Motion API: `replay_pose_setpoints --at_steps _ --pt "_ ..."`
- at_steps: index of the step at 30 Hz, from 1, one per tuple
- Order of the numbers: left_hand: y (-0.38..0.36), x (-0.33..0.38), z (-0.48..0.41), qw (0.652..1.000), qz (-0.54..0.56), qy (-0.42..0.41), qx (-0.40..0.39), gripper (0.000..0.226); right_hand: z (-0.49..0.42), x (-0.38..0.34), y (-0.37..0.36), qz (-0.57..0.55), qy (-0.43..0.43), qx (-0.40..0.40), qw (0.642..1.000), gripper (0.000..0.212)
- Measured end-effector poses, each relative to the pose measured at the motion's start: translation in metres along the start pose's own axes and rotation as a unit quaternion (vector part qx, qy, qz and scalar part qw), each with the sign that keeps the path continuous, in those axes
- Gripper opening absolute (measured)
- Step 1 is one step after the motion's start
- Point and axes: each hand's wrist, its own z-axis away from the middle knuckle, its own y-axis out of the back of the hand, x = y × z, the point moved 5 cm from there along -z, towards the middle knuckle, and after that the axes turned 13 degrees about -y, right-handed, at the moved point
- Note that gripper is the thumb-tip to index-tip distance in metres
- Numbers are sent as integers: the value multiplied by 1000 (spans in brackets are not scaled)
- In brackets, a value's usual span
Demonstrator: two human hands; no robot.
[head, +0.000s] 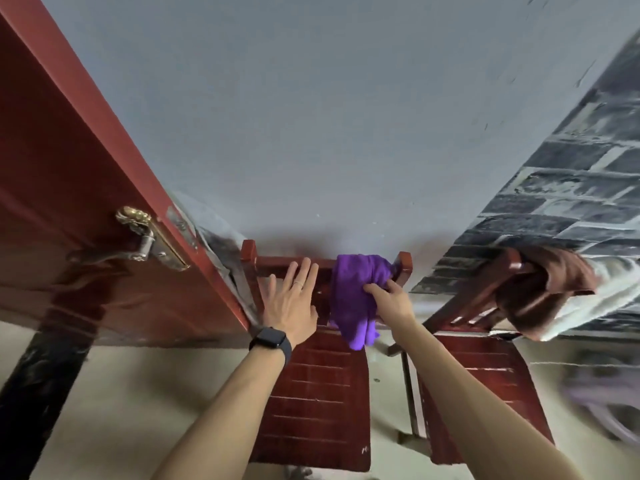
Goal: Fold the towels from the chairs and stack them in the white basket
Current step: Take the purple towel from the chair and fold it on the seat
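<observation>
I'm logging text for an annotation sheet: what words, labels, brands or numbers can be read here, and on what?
None can be read.
The watch on the left wrist: face dark, no brand or digits show.
The brass door handle: ornament only, no lettering.
The purple towel and the brown towel: no tag or label shows.
The left chair: small pale marks at the seat's near edge, too small to tell.

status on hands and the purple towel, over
Right hand gripping purple towel on chair back. Left hand open beside it. Brown towel on next chair.
</observation>
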Motion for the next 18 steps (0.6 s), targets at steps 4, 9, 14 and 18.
replay_pose_setpoints --at_steps 4,9,14,18 --pt "10 4 -1 998 57 12 -25 75 48 -26 34 -16 44 9 999 19" --pt "32 46 12 856 508 95 -8 56 117 -31 76 -68 117 -61 989 13" --pt "45 131 58 622 770 126 -70 52 163 12 111 -128 135 -154 970 22" --pt "43 165 85 544 833 101 -15 23 171 68 132 -122 106 -205 965 28"
